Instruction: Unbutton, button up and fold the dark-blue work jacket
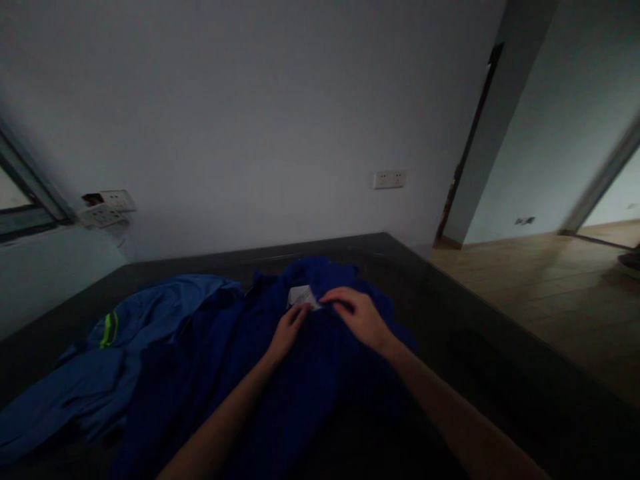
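A dark blue garment [300, 373] lies spread on a dark table [480, 347]. A small white label [302, 295] shows near its collar at the far end. My left hand [287, 330] rests on the cloth just below the label, fingers together and pointing at it. My right hand [357, 317] lies on the garment to the right of the label, fingers curled with the tips touching the label's edge. Whether either hand pinches the cloth is unclear in the dim light.
A lighter blue garment [130, 333] with a yellow-green stripe [107, 330] lies on the table's left part. Wall sockets [389, 179] sit on the back wall, and more sockets [105, 207] at left. A wooden floor [550, 293] and doorway lie to the right.
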Tool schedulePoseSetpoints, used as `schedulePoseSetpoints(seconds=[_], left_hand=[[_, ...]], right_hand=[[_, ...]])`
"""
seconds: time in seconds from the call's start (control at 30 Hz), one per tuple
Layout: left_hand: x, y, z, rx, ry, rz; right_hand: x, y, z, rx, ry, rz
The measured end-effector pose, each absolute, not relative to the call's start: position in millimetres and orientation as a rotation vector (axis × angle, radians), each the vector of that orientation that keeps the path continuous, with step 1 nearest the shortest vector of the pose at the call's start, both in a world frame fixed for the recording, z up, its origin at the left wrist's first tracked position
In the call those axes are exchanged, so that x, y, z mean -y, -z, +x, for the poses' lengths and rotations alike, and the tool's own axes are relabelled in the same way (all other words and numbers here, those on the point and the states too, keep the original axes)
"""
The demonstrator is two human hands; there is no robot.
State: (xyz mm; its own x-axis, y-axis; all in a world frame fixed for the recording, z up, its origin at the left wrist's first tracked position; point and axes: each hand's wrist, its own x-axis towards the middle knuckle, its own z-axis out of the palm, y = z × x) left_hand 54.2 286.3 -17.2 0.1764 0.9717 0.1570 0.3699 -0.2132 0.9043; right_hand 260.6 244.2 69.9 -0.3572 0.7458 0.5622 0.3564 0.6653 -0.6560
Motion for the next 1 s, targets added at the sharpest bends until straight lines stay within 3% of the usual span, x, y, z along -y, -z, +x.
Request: schedulePoseSetpoints(seconds=[0.17, 0.3, 0.4, 0.5, 0.67, 0.83, 1.0], left_hand=[[-291.2, -12.3, 42.4, -1.193, -0.959, 1.341], [-276.1, -13.5, 43.9, -1.124, -0.849, 1.29], [-272.6, -9.4, 43.4, -1.115, -0.812, 1.319], [-278.9, -13.1, 32.1, -1.152, -0.746, 1.443], [-284.9, -31.9, -1.6, -1.318, -0.516, 1.849], [-280.1, -31.3, -4.9, -1.531, -0.356, 2.155], [-283.8, -2.7, 15.1, -1.409, -0.509, 2.17]], right_hand=[[-176.6, -25.3, 190.4, 2.679, -0.529, -0.466], [-146.7, -35.3, 189.0, 2.9, -0.534, -0.238], [-152.0, -70.3, 216.3, 2.677, -0.694, -0.347], [-189.8, -88.4, 260.6, 2.266, -0.708, -0.834], [-285.8, -49.0, 337.0, 1.739, -0.448, -1.629], [-332.2, -7.5, 361.0, 1.624, -0.694, -1.736], [-328.4, 3.7, 350.7, 1.562, -0.979, -1.522]])
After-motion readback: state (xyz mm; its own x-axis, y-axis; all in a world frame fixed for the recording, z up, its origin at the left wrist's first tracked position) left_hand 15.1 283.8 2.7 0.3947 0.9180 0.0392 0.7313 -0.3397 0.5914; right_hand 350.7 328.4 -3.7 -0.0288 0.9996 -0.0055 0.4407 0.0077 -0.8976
